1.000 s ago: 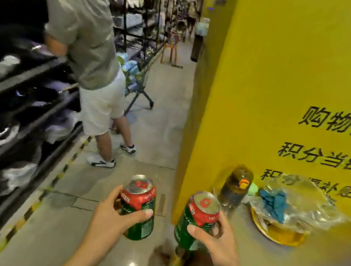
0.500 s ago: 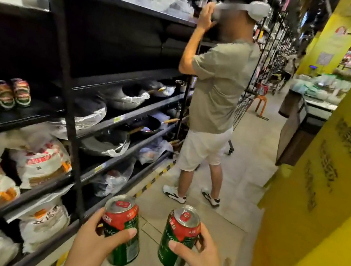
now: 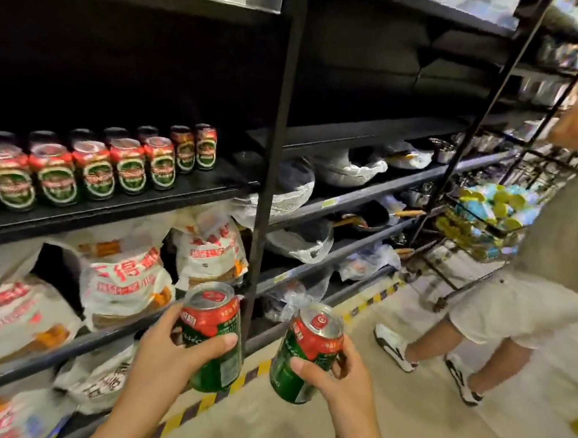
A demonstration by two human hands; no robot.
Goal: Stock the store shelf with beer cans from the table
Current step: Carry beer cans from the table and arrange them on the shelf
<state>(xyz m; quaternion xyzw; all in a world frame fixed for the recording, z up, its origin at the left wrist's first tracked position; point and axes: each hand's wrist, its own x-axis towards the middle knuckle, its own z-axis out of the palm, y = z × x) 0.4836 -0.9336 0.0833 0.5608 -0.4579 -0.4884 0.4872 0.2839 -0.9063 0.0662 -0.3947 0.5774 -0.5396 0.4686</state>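
Standing in a store aisle, facing tall black shelves point(image 3: 281, 101) on the left, with a pale tiled floor point(image 3: 415, 434) and a yellow-and-black stripe running along the shelf foot.

Reaching forward with both bare arms, low in the view, elbows bent, hands close together but not touching.

Holding one beer can point(image 3: 210, 336) in the left hand point(image 3: 170, 356): grip clamped on it, thumb lying across the front of the green part, fingers curling round the far side. Keeping this can nearly upright, leaning a little to the left, red top band and silver lid facing up.

Holding a second beer can point(image 3: 306, 353) in the right hand point(image 3: 340, 378): grip clamped on it too, thumb pressing on the green side, fingers wrapping behind. Tilting this one a little to the right. Cans sitting near each other with a small gap between, both in the air in front of the low shelves, well below the beer shelf.

Showing a long row of the same red-and-green cans point(image 3: 94, 173) already lined up on a middle shelf to the left, higher than the hands. Showing white bags with red writing point(image 3: 122, 282) on the shelves under that row, and pans in clear wrap point(image 3: 346, 167) further right.

Showing another person point(image 3: 566, 237) at the right, in a grey shirt and white shorts, one arm raised, next to a wire cart point(image 3: 482, 229) full of blue and yellow things.
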